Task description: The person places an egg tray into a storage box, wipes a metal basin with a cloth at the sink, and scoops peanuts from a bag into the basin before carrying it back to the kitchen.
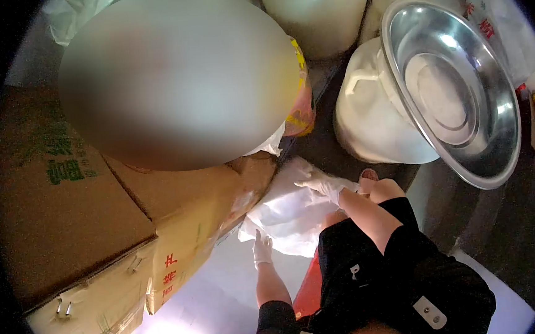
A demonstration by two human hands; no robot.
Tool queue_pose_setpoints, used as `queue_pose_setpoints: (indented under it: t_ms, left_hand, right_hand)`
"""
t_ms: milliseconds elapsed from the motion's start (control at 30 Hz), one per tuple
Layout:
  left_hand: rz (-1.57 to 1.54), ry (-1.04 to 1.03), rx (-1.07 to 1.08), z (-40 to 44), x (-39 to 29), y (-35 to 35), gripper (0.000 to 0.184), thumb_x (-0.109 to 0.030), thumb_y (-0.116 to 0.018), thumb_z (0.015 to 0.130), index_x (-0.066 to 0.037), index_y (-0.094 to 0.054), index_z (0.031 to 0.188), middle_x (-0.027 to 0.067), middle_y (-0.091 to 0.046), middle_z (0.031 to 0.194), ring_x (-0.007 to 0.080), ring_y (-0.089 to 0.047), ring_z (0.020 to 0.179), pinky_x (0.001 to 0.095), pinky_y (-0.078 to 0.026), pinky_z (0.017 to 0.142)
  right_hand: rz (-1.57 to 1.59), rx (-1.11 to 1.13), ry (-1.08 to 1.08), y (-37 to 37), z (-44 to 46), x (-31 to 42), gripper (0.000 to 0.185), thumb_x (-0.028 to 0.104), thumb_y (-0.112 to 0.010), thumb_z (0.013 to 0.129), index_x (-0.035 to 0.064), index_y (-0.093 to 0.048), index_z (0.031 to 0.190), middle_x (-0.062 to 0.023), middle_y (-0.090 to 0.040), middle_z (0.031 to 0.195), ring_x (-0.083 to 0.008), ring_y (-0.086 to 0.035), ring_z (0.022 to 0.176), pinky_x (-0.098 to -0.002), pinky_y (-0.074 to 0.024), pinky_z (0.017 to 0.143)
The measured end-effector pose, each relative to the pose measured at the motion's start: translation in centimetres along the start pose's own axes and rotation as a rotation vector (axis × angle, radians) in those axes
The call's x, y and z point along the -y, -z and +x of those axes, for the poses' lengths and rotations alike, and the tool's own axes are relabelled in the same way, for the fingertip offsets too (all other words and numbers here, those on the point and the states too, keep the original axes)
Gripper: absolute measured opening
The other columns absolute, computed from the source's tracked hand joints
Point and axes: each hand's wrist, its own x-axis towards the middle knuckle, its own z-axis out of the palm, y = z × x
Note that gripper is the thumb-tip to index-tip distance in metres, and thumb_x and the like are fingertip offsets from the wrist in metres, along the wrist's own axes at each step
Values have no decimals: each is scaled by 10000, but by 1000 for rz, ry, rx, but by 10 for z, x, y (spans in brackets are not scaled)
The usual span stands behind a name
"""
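A crumpled white plastic sack [289, 212] lies low in front of my knees, between my two gloved hands. My left hand [262, 248], in a thin white glove, is at the sack's near left edge with its fingers pointing up and apart. On the far right side of the sack, my right hand [321, 187], gloved the same way, rests with its fingers stretched out over the plastic. Whatever the sack contains is hidden.
Large cardboard boxes [76, 180] fill the left side. To the right, a shiny metal basin [409, 101] leans tilted against a white bucket [363, 117]. Another pale container [316, 14] stands behind. A big oval at upper left is blurred out. Something red [308, 288] shows beneath me.
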Motion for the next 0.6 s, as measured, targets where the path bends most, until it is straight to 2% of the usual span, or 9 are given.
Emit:
queue_pose_setpoints:
  t_ms: [67,133,200,233,333,433,500,533,600]
  left_hand:
    - [46,-60,69,-12,4,6,544,-186,-600,805,-114,-403,1306,51,-556,694,193,-525,648,302,-445,660]
    - [-881,383,172,-2,29,-5,181,-232,-570,836,-70,-584,917,-43,-410,598,82,-346,460,243,-300,373]
    - [-764,503,150,-31,-27,19,193,-264,-578,833,-74,-589,805,-35,-438,600,86,-358,453,257,-299,361]
    - [-629,462,211,-40,-27,27,270,-312,-596,823,-42,-590,824,-10,-489,638,93,-386,465,255,-304,376]
    - [-606,355,104,-71,-34,27,318,-346,-585,830,-29,-603,814,18,-534,673,116,-434,480,271,-339,401]
    - [-302,-125,1,-76,-23,68,300,-289,-560,857,4,-611,893,58,-582,792,163,-538,677,281,-436,558]
    - [-479,-31,-39,-90,-46,92,232,-179,-548,860,31,-603,944,71,-593,861,158,-552,787,270,-459,654]
    - [-569,14,-65,-97,-59,104,207,-123,-543,862,45,-599,969,77,-599,895,155,-559,842,265,-471,702]
    - [-417,-58,-122,-128,-66,106,188,-76,-552,846,55,-596,974,70,-597,888,137,-551,829,261,-469,710]
  right_hand:
    - [-62,-7,-3,2,-7,-9,639,328,-586,813,90,-272,1316,-113,-481,1226,-258,-531,1021,-387,-486,754]
    - [-131,-29,-4,7,-22,-18,561,317,-570,822,92,-334,1279,-111,-509,1190,-253,-542,1001,-377,-483,750]
    - [-216,-69,0,12,-43,-24,488,306,-555,832,94,-396,1241,-109,-537,1154,-248,-553,981,-366,-480,747]
    - [-264,-93,2,15,-52,-28,454,301,-547,836,94,-427,1222,-107,-551,1136,-245,-558,970,-361,-479,745]
    - [-407,-157,44,21,-73,-39,367,285,-523,851,97,-520,1166,-104,-594,1082,-237,-575,940,-346,-474,740]
    - [-652,-206,373,11,-91,-28,308,269,-479,858,110,-585,1101,-94,-618,1046,-258,-586,923,-359,-469,749]
    - [-971,-202,696,-13,-147,56,308,266,-455,852,126,-580,1096,-84,-610,1059,-294,-579,933,-383,-465,772]
    - [-1003,-178,654,-21,-165,71,305,271,-452,850,123,-583,1083,-78,-606,1062,-299,-573,944,-391,-461,786]
    - [-1069,-141,540,-27,-193,85,301,279,-445,847,119,-588,1057,-64,-597,1068,-311,-561,966,-409,-451,815]
